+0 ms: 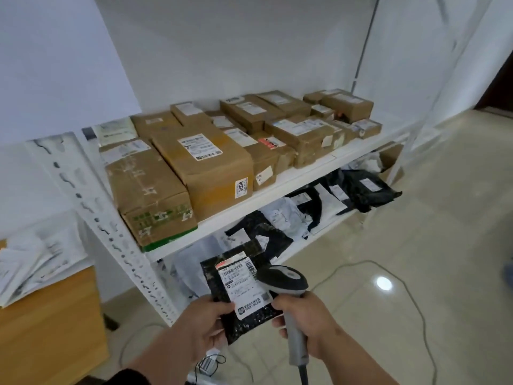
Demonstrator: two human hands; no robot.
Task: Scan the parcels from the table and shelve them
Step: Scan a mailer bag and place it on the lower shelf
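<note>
The black parcel (244, 295), a thin poly mailer with a white label, looks light, limp and a little slick, so it is best pinched at an edge as the left hand (200, 326) now does, its grip clamped on the lower left corner in front of the shelving, while the right hand (308, 326) is closed around the scanner (288, 290) handle, head over the label. The upper shelf (277, 182) is crowded with cardboard boxes (205, 165); the lower shelf (327, 232) holds soft mailers (363, 190), leaving little room, and a cable (410, 298) trails across the floor.
</note>
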